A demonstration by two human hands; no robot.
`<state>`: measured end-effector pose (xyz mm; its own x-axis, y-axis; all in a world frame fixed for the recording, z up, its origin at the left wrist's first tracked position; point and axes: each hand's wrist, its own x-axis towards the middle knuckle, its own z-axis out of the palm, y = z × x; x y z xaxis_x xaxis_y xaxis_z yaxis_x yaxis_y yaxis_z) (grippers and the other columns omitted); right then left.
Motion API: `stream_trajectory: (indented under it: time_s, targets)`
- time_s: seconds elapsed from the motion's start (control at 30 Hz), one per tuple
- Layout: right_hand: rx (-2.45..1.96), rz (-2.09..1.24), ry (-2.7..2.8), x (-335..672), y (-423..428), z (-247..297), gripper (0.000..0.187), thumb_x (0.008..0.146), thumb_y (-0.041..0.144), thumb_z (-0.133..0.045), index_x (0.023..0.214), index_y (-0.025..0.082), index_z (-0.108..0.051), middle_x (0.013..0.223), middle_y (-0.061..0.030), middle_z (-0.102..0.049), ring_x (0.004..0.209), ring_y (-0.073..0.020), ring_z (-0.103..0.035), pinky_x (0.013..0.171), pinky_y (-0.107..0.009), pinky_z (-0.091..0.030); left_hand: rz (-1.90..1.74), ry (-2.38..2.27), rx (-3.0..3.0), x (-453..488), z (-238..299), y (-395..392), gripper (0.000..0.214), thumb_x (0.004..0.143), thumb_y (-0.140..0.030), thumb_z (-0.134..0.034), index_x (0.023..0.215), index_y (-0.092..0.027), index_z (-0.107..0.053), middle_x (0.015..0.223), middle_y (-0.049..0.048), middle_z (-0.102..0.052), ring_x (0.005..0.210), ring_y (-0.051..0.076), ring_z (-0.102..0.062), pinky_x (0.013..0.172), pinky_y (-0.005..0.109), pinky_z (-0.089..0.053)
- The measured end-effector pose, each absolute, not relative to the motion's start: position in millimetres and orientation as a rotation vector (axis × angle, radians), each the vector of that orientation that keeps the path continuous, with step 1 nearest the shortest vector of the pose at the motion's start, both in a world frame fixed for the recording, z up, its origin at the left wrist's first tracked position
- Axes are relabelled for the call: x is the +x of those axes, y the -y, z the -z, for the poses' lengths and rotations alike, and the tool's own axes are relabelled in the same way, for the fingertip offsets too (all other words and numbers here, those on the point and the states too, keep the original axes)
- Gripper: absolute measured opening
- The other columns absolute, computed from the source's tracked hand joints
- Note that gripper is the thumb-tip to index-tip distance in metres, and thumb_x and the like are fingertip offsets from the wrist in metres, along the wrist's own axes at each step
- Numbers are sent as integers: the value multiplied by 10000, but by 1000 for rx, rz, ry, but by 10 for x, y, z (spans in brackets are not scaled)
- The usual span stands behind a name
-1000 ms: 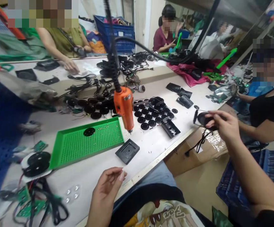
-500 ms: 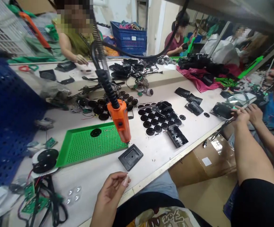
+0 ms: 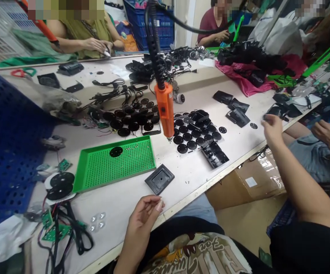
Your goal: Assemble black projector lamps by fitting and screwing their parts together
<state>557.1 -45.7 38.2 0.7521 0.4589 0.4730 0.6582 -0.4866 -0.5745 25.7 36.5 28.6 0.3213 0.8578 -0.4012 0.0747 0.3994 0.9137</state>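
Note:
My left hand [image 3: 146,217] rests at the table's front edge, thumb and fingers curled together; whatever is between them is hidden. Just beyond its fingertips lies a black rectangular plastic cover [image 3: 159,179] with a recessed middle. My right hand [image 3: 273,129] is over the table edge on the right, fingers pinched; I cannot make out what they hold. Near it lies a black perforated disc [image 3: 253,126]. An orange electric screwdriver [image 3: 165,110] hangs point down above the table, held by neither hand. Left of the cover is a green perforated tray [image 3: 133,163] with a black disc and small screws in it.
Rows of black discs [image 3: 192,145] and an open black housing [image 3: 215,154] lie mid-table. Wires with circuit boards [image 3: 57,232] are at the lower left, beside a blue crate [image 3: 8,152]. A co-worker's hand [image 3: 329,134] is at far right; others sit opposite.
My right hand has moved left, away from the co-worker's hand and the black parts at the right. The hanging screwdriver appears higher and farther right. The view has shifted; my left hand keeps its curled pose.

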Motion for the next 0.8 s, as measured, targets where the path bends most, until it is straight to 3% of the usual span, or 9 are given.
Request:
stream_trajectory:
  time_s: [0.07,0.13,0.23,0.37,0.47,0.53,0.6,0.7,0.8]
  targets:
    - [-2157,114,901,5137,378,-209,448,1011,462,-568,1338,161,-617,1273,-184,-702,1037,-233,-708,934,-455,-594,-638,-1122,1046,267,-292,-372,422,763,-537,-849,962,-196,-699,900,35,-720,894,186,-699,874,282,-567]
    - [-2120,-76,1026,4595,349,-49,541,944,509,-654,1405,235,-583,1317,-151,-709,1014,-243,-725,900,-447,-607,-607,-1095,1049,259,-283,-390,429,756,-540,-853,963,-197,-699,906,40,-724,888,187,-695,886,293,-570]
    - [-2064,-277,1256,3920,378,94,849,808,567,-787,1539,291,-453,1535,-166,-560,1291,-349,-624,1073,-557,-528,-563,-1059,1054,222,-260,-413,427,758,-535,-856,970,-197,-703,923,46,-730,892,187,-693,917,308,-572]
    - [-2033,355,957,3803,463,113,628,898,522,-681,1432,236,-516,1432,-189,-557,1349,-382,-545,1099,-603,-482,-546,-1032,1072,162,-231,-411,408,781,-525,-844,984,-199,-704,941,45,-725,928,191,-693,942,315,-569]
    - [-2043,728,800,4070,512,66,573,918,452,-644,1408,194,-497,1374,-219,-521,1340,-417,-511,1104,-663,-430,-541,-1026,1065,165,-241,-390,405,790,-535,-833,983,-205,-699,959,42,-721,927,185,-691,936,308,-566]
    - [-2130,620,1063,4217,497,26,515,942,366,-578,1418,183,-500,1381,-231,-521,1359,-430,-487,1136,-695,-370,-552,-1016,1063,214,-284,-374,384,802,-521,-824,988,-208,-699,958,39,-715,933,183,-687,931,304,-559]
    - [-2172,374,1438,4297,438,-13,473,919,266,-560,1390,224,-565,1397,-189,-572,1370,-403,-502,1184,-663,-342,-565,-989,1063,306,-350,-366,362,814,-492,-818,1009,-212,-697,963,37,-708,959,187,-684,930,309,-551]
    - [-2134,59,1743,4348,336,-36,566,806,163,-606,1356,293,-638,1394,-94,-649,1264,-336,-621,1163,-559,-439,-492,-889,1005,518,-444,-386,398,810,-460,-826,1083,-209,-681,1084,75,-717,1046,221,-686,943,354,-549]
    - [-2133,-75,1750,4371,307,11,642,814,167,-574,1450,256,-578,1435,-122,-630,1205,-328,-665,1038,-517,-550,-391,-805,794,822,-459,-433,466,802,-383,-833,1192,-199,-656,1241,125,-697,1141,254,-684,1012,410,-530]
